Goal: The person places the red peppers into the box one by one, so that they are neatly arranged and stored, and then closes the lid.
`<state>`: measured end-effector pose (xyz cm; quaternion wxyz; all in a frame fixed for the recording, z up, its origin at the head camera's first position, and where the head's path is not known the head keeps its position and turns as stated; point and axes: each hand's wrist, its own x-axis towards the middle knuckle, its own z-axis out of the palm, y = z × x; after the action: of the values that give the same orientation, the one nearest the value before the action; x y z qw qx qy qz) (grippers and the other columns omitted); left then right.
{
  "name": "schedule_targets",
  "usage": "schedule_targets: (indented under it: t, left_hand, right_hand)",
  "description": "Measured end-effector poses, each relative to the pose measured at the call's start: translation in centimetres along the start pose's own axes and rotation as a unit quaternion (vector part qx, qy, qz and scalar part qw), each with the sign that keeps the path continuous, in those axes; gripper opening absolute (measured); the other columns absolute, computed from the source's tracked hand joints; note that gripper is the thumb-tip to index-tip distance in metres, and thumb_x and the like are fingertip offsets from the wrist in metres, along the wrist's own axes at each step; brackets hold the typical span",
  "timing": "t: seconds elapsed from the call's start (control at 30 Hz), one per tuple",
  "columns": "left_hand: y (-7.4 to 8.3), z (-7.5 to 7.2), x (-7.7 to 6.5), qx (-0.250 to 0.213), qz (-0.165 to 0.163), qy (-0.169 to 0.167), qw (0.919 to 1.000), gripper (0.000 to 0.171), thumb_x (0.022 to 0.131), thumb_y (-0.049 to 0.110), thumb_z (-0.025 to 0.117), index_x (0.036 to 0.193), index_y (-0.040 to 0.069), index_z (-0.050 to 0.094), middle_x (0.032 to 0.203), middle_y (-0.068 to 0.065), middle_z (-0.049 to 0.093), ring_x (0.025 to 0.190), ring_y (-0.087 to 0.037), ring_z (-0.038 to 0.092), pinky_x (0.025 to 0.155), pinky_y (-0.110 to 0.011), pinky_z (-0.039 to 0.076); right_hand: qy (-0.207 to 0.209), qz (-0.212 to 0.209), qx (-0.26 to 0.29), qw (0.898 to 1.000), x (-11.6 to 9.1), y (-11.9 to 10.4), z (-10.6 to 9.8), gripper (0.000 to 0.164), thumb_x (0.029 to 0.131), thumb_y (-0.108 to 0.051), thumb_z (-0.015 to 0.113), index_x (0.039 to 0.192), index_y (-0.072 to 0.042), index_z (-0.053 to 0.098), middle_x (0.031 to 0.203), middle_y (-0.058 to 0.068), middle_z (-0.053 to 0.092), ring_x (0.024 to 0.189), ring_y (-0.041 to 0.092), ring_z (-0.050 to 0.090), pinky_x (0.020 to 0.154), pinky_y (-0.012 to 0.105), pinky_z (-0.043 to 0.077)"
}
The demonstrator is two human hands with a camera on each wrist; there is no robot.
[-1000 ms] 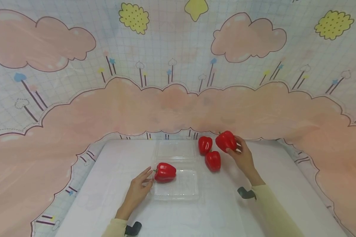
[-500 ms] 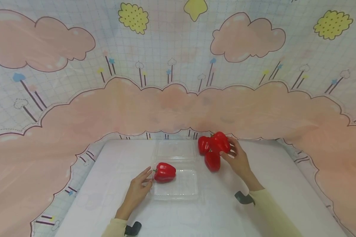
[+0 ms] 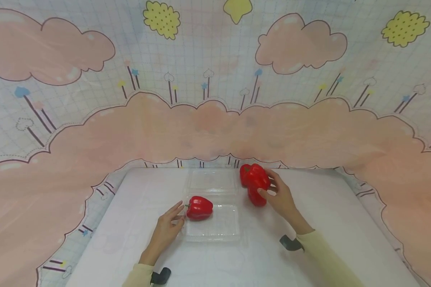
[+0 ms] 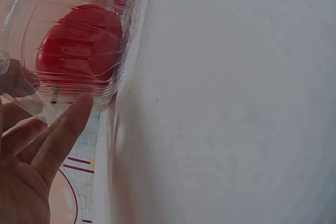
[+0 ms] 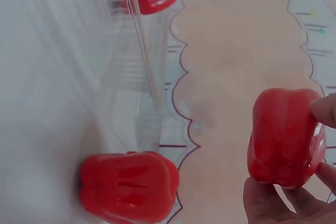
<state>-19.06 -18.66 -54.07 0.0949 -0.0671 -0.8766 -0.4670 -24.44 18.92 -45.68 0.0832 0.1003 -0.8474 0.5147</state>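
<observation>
Red held pepper, pinched in the right hand, should clear the loose peppers past its fingertips; the left hand, fingers extended, should steady the container they touch

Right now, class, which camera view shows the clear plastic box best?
The head view, because it takes in the whole open box, both halves. The left wrist view shows part up close; the right wrist view shows a blurred part.

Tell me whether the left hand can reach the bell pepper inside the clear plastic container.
Probably yes, from above: the lid lies open, leaving the red bell pepper uncovered. The left hand is beside the clear plastic container, whose side blocks a sideways reach.
</observation>
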Motion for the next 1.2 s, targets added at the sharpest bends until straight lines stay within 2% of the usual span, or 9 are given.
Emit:
schedule_targets:
  t: [0.43, 0.83, 1.07, 1.2]
  left_hand:
    - [-0.1, -0.1, 0.0, 0.003, 0.005, 0.002, 1.0000, 0.045, 0.088, 0.003, 0.065, 0.133, 0.001, 0.059, 0.149, -0.008, 0.051, 0.104, -0.030, 0.071, 0.076, -0.026, 0.062]
    - [0.0, 0.0, 0.0, 0.002, 0.005, 0.001, 1.0000, 0.045, 0.087, 0.003, 0.065, 0.132, 0.000, 0.060, 0.148, -0.009, 0.051, 0.104, -0.031, 0.071, 0.077, -0.027, 0.062]
    - [0.1, 0.0, 0.0, 0.002, 0.006, 0.001, 1.0000, 0.045, 0.088, 0.003, 0.065, 0.132, 0.000, 0.060, 0.148, -0.009, 0.051, 0.104, -0.030, 0.071, 0.076, -0.025, 0.062]
    - [0.0, 0.1, 0.0, 0.000, 0.004, 0.000, 1.0000, 0.045, 0.088, 0.003, 0.065, 0.133, 0.001, 0.060, 0.149, -0.009, 0.051, 0.104, -0.029, 0.071, 0.076, -0.024, 0.062]
  right_hand:
    - [-0.038, 0.000, -0.016, 0.999, -0.8, -0.2, 2.4, 0.076, 0.082, -0.021, 0.078, 0.147, -0.019, 0.039, 0.141, 0.012, 0.051, 0.125, 0.033, 0.053, 0.093, 0.048, 0.058]
    - [-0.059, -0.039, -0.019, 0.997, -1.4, -0.4, 4.1, 0.074, 0.078, -0.015, 0.080, 0.143, -0.020, 0.044, 0.135, 0.007, 0.054, 0.121, 0.030, 0.055, 0.090, 0.044, 0.060]
    - [-0.079, -0.024, -0.011, 0.997, -1.6, -0.3, 4.9, 0.075, 0.075, -0.015, 0.082, 0.141, -0.021, 0.046, 0.135, 0.006, 0.054, 0.123, 0.030, 0.052, 0.097, 0.055, 0.054]
    - [-0.093, -0.007, -0.026, 0.995, -1.7, -0.3, 5.2, 0.076, 0.074, -0.017, 0.084, 0.140, -0.024, 0.049, 0.134, 0.001, 0.056, 0.120, 0.025, 0.054, 0.095, 0.048, 0.057]
